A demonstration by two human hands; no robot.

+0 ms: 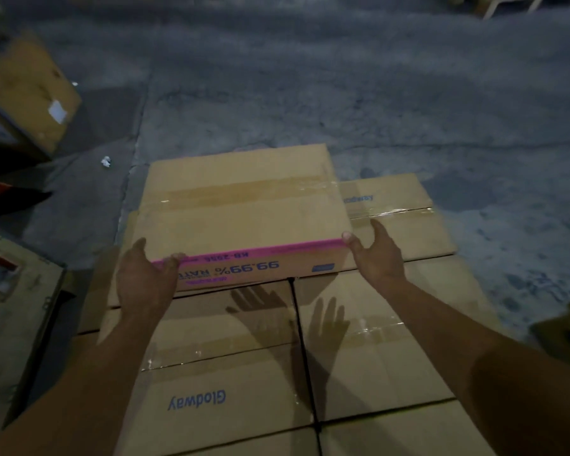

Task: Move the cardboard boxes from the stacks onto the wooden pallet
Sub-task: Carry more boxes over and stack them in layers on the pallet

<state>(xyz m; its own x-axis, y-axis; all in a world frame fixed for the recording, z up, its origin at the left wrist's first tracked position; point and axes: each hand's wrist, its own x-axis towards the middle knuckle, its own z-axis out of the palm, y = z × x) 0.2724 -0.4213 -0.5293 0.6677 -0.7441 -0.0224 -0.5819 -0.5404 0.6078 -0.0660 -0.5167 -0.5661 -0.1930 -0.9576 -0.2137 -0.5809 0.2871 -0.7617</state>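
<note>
The pink-edged box [244,205] is lying on the layer of Glodway boxes [211,373], its long axis running left to right across the person's front, with the left hand [142,281] gripping its near left corner and the right hand [375,255] gripping its near right corner, fingers spread and pressed against the cardboard, both hands equally close. Relative to the pink-edged box, the concrete floor [343,93] is extending beyond its far side; no pallet wood is visible beneath the layer. Print on its near face reads "99.99%", upside down, and boxes below are showing "Glodway".
</note>
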